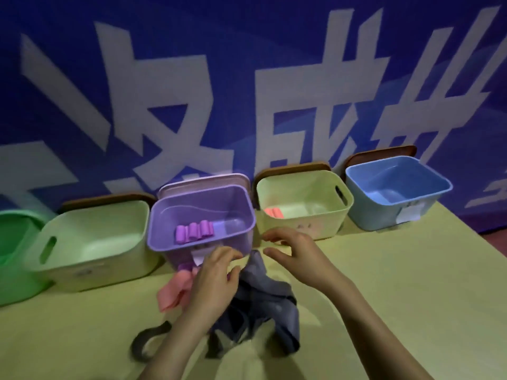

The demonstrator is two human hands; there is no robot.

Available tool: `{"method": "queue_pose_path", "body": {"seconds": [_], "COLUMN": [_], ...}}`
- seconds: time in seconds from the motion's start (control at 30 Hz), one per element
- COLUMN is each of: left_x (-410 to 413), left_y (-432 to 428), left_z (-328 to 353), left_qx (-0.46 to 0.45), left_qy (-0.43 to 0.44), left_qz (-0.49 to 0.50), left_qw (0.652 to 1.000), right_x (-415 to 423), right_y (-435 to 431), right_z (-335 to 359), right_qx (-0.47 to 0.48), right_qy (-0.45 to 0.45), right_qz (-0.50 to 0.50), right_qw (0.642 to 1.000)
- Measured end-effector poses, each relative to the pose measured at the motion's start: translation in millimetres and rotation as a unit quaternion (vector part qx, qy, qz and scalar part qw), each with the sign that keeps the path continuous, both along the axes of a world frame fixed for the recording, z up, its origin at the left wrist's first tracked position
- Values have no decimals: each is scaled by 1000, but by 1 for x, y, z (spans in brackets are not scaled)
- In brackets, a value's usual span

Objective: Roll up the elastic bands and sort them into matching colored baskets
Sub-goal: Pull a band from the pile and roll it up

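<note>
Seen from the head camera, the sorting was partly done. Three rolled purple elastic bands (pixel 194 231) lay inside the translucent purple plastic basket (pixel 164 215), just beyond the left hand (pixel 216 281). A rolled salmon-pink band (pixel 274 213) sat in the pale yellow-green plastic basket (pixel 323 226), just beyond the right hand (pixel 299 256). The light blue plastic basket (pixel 384 218), far off to the right hand's right, appeared to hold nothing, as did the pale green basket (pixel 90 259) to the left hand's left.

Still unrolled on the yellow-green counter (pixel 397 297) were a loose heap of grey-blue elastic bands (pixel 263 303) under and between the hands, a crumpled pink band (pixel 172 292) beside the left hand, and a dark grey loop (pixel 148 341) nearer the camera, by the left forearm.

Both forearms reached forward, palms down. The left hand's grip was curled narrow over the top of the grey-blue heap, touching it; whether it had pinched a band could not be told. The right hand's grip was spread wide and empty, hovering above the heap's far end.
</note>
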State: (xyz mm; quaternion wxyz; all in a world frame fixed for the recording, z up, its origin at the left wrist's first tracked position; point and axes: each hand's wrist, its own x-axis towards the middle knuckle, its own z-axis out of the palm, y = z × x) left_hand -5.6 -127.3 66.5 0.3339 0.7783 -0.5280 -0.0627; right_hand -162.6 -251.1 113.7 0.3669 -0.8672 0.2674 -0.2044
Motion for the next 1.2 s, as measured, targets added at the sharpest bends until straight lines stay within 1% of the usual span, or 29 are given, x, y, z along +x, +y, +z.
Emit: {"method": "queue_pose_path", "body": {"seconds": [0.1,0.2,0.3,0.33,0.4,0.43,0.47,0.5,0.57,0.6,0.7,0.8,0.87,0.9,0.97,1.0,1.1,1.13,1.2], "left_x": [17,28,34,32,27,25,24,23,25,26,22,26,32,34,37,39,35,34,38], "left_y": [50,79,94,97,100,99,98,98,96,97,100,103,105,106,107,106,100,96,87], "left_z": [-38,-81,-109,-115,-122,-123,-126,-127,-132,-134,-122,-108,-93,-82,-63,-58,-44,-40,-38], "left_qx": [4,-22,-7,1,4,-1,0,4,-30,-52,-62,-97,-125,-133,-152,-159,-178,-186,-197], "left_qy": [-12,-44,-8,-10,-59,-67,-35,26,189,237,223,223,246,284,402,453,521,536,545], "left_qz": [65,102,149,157,162,166,169,183,207,210,180,171,185,188,175,152,76,61,69], "left_qw": [998,994,989,988,985,984,985,983,959,947,956,955,943,931,886,864,832,821,812], "right_x": [31,57,81,88,98,102,105,108,112,112,111,104,98,95,93,92,93,93,97], "right_y": [35,63,81,85,90,91,90,89,86,85,85,86,86,85,85,84,85,86,89], "right_z": [-35,-69,-104,-114,-133,-141,-150,-158,-171,-175,-175,-165,-152,-143,-123,-114,-94,-90,-87], "right_qx": [30,54,31,29,48,62,65,52,-5,-25,-60,-77,-40,-6,67,86,68,93,174], "right_qy": [26,16,9,6,9,19,36,60,114,126,102,38,-20,-55,-109,-120,-91,-97,-112], "right_qz": [40,67,102,105,85,71,58,46,10,-7,-21,-25,-60,-79,-96,-88,-24,11,66], "right_qw": [998,996,994,994,995,995,996,996,993,992,993,996,997,995,987,985,993,991,976]}}
